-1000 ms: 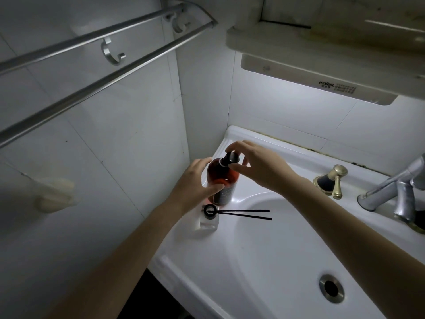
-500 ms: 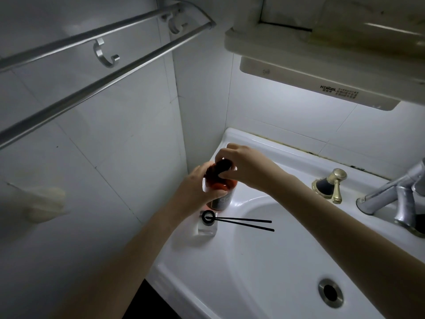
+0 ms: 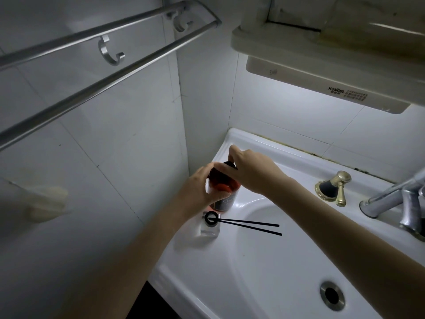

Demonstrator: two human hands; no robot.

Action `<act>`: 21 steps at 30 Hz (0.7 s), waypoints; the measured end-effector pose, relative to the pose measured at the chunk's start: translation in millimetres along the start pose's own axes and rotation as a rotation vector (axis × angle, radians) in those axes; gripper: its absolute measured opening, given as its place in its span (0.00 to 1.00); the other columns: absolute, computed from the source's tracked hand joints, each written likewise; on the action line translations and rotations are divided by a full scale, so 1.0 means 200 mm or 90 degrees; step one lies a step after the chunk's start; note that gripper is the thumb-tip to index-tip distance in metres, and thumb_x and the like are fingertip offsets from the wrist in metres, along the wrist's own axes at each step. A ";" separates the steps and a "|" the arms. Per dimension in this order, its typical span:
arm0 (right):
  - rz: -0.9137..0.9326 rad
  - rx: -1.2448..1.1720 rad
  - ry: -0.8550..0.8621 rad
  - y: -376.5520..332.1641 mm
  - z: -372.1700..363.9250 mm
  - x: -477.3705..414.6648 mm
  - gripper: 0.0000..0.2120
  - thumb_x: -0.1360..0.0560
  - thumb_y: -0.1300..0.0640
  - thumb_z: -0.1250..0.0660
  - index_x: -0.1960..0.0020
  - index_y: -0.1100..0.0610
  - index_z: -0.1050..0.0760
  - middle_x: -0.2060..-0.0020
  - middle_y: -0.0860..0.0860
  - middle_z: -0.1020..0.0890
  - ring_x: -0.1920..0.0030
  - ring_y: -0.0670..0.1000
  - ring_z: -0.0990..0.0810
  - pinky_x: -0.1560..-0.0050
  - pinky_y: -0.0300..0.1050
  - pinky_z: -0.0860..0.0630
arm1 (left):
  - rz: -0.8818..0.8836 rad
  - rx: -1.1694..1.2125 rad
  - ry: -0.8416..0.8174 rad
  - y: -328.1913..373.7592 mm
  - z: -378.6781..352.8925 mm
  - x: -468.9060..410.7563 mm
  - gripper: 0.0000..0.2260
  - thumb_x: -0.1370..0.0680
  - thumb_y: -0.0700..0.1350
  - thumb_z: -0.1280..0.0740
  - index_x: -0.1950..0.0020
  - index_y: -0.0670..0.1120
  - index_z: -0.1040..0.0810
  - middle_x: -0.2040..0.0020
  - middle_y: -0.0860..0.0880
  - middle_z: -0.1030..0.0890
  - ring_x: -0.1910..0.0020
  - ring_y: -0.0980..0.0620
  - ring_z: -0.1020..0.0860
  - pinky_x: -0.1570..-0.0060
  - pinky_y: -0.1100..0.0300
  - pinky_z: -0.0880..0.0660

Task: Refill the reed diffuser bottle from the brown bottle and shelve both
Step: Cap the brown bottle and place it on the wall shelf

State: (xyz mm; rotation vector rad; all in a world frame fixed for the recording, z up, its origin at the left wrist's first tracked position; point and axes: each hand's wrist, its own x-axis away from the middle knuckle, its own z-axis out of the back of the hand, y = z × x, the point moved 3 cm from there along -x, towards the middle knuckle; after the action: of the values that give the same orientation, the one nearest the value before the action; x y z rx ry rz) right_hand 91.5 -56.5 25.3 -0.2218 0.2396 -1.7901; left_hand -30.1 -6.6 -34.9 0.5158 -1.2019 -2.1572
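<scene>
The brown bottle [image 3: 226, 192] stands upright on the back left corner of the white sink [image 3: 253, 261]. My left hand [image 3: 199, 188] wraps around its body. My right hand [image 3: 250, 171] is closed over its black cap from above, hiding most of the cap. Just in front of it stands the small clear reed diffuser bottle [image 3: 210, 227] with a black ring at its neck. Two black reeds [image 3: 253, 224] lie on the sink rim to its right, one end resting at the ring.
A shelf [image 3: 322, 42] with a lamp unit beneath hangs on the wall above the sink. A gold-coloured knob [image 3: 338, 187] and a chrome tap [image 3: 402, 203] stand at the right. Towel rails [image 3: 99, 63] run along the left wall. The drain [image 3: 332, 295] sits low in the basin.
My right hand has come down from hovering over the cap and closed on it. My left hand has slid further around the bottle. The view has shifted slightly.
</scene>
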 end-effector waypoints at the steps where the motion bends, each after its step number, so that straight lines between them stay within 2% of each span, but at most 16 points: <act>1: -0.010 0.016 -0.015 0.00 0.01 0.00 0.21 0.24 0.41 0.45 0.55 0.60 0.34 0.73 0.49 0.34 0.72 0.52 0.34 0.74 0.43 0.44 | -0.001 0.004 0.000 0.00 0.00 0.00 0.24 0.32 0.46 0.28 0.37 0.51 0.31 0.42 0.49 0.23 0.43 0.51 0.26 0.44 0.58 0.29; 4: -0.028 0.086 -0.059 0.02 0.05 0.00 0.23 0.23 0.42 0.47 0.56 0.61 0.28 0.70 0.52 0.28 0.65 0.56 0.28 0.73 0.43 0.40 | 0.012 0.018 -0.001 0.00 0.00 0.00 0.26 0.32 0.46 0.27 0.36 0.49 0.32 0.41 0.48 0.24 0.41 0.51 0.27 0.41 0.55 0.29; 7: -0.002 0.047 -0.067 0.02 0.07 0.02 0.20 0.23 0.44 0.45 0.42 0.58 0.31 0.53 0.55 0.20 0.54 0.59 0.23 0.60 0.49 0.28 | 0.006 0.011 -0.002 0.00 0.00 0.00 0.26 0.32 0.46 0.27 0.36 0.49 0.32 0.42 0.48 0.24 0.42 0.51 0.27 0.42 0.57 0.29; 9: 0.040 0.028 -0.103 0.00 0.07 0.03 0.18 0.24 0.48 0.41 0.37 0.55 0.34 0.45 0.54 0.22 0.50 0.58 0.23 0.56 0.49 0.28 | 0.004 0.000 -0.002 0.00 0.00 0.00 0.26 0.32 0.47 0.28 0.36 0.49 0.32 0.42 0.48 0.24 0.43 0.51 0.27 0.43 0.58 0.29; 10: 0.051 0.037 -0.114 0.00 0.07 0.03 0.17 0.24 0.50 0.40 0.39 0.56 0.33 0.46 0.54 0.22 0.51 0.57 0.23 0.58 0.47 0.29 | 0.005 -0.002 -0.005 0.00 0.00 0.00 0.26 0.31 0.47 0.28 0.36 0.49 0.32 0.42 0.48 0.24 0.43 0.50 0.27 0.43 0.57 0.29; 12: 0.031 0.062 -0.103 0.01 0.05 0.02 0.14 0.25 0.49 0.40 0.46 0.59 0.30 0.55 0.53 0.22 0.57 0.56 0.25 0.65 0.44 0.34 | 0.008 0.004 -0.009 -0.01 0.00 0.00 0.26 0.31 0.47 0.28 0.36 0.49 0.32 0.41 0.48 0.24 0.42 0.51 0.27 0.42 0.54 0.28; 14: -0.013 0.108 -0.102 0.01 0.05 0.02 0.17 0.24 0.44 0.43 0.55 0.60 0.30 0.66 0.52 0.26 0.62 0.56 0.28 0.71 0.43 0.40 | 0.014 0.013 -0.010 -0.01 0.00 0.00 0.27 0.32 0.47 0.27 0.35 0.49 0.33 0.40 0.48 0.24 0.41 0.51 0.27 0.40 0.52 0.29; 15: -0.024 0.119 -0.103 0.02 0.05 0.02 0.19 0.24 0.43 0.45 0.57 0.60 0.30 0.67 0.52 0.27 0.63 0.56 0.28 0.72 0.44 0.40 | 0.017 0.014 -0.009 -0.01 0.00 0.00 0.27 0.32 0.47 0.27 0.35 0.49 0.33 0.40 0.48 0.24 0.40 0.51 0.27 0.39 0.51 0.29; 17: -0.017 0.073 -0.094 0.02 0.05 0.02 0.18 0.24 0.44 0.44 0.49 0.59 0.30 0.61 0.53 0.24 0.59 0.57 0.25 0.67 0.46 0.35 | 0.015 0.009 -0.009 -0.02 0.00 -0.01 0.26 0.32 0.48 0.27 0.36 0.50 0.32 0.41 0.49 0.24 0.41 0.51 0.27 0.40 0.51 0.28; 19: 0.017 0.028 -0.104 0.01 0.05 0.04 0.17 0.24 0.48 0.40 0.39 0.56 0.33 0.50 0.53 0.21 0.53 0.57 0.24 0.60 0.47 0.31 | 0.011 0.002 -0.011 -0.01 0.00 0.00 0.25 0.31 0.49 0.28 0.37 0.50 0.32 0.42 0.49 0.24 0.43 0.51 0.27 0.41 0.51 0.27; 21: 0.030 0.032 -0.107 0.01 0.04 0.03 0.16 0.25 0.51 0.39 0.41 0.57 0.33 0.48 0.54 0.21 0.53 0.57 0.24 0.61 0.46 0.32 | 0.008 0.000 -0.011 -0.01 0.00 -0.01 0.25 0.31 0.49 0.28 0.37 0.51 0.32 0.42 0.49 0.24 0.43 0.51 0.26 0.42 0.51 0.27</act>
State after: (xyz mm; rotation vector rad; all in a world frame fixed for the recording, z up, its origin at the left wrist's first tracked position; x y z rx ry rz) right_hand 94.3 -64.1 32.6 -0.3266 0.0796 -1.7173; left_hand -29.9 -4.8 -36.7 0.4898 -1.2112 -2.1558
